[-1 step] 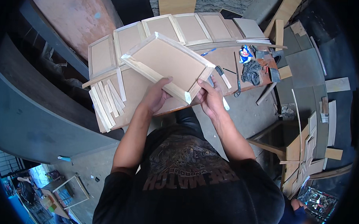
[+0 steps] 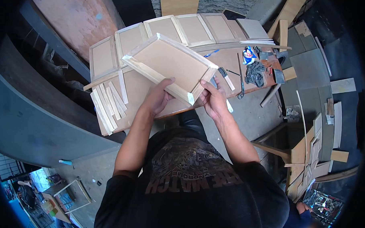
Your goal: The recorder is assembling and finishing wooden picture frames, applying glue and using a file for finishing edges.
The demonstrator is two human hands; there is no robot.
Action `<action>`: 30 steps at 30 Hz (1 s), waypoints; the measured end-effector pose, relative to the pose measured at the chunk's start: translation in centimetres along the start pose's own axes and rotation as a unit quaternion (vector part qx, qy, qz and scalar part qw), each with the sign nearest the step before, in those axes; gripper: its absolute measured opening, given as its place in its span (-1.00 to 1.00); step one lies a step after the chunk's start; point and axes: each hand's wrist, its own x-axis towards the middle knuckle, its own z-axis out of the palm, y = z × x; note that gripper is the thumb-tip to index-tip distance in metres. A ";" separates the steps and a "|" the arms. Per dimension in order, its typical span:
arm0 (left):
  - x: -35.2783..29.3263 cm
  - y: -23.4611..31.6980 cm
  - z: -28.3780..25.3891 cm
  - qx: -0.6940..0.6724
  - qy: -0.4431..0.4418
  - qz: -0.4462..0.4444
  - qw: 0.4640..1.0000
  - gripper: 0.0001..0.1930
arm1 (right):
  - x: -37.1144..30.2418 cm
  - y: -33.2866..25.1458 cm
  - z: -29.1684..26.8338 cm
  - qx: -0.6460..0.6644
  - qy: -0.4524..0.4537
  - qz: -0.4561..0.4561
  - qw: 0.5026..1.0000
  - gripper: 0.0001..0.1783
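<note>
I hold a framed wooden panel (image 2: 170, 67) up over the workbench (image 2: 151, 97). My left hand (image 2: 158, 98) grips its near edge, and my right hand (image 2: 213, 99) pinches its near right corner. Its frame looks all joined. 5 more panels (image 2: 165, 29) lie in a row at the far edge. Loose strips (image 2: 108, 105) fill the left side. Tools (image 2: 242, 80) crowd the right. I think only the middle has room.

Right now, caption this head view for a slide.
Both hands, left hand and right hand, hold a framed wooden panel above a workbench.
</note>
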 end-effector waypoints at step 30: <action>-2.0 7.4 9.9 -0.038 -0.015 0.085 0.996 -0.54 | -5.2 -10.5 1.7 -0.495 -0.266 -0.557 0.611 -0.24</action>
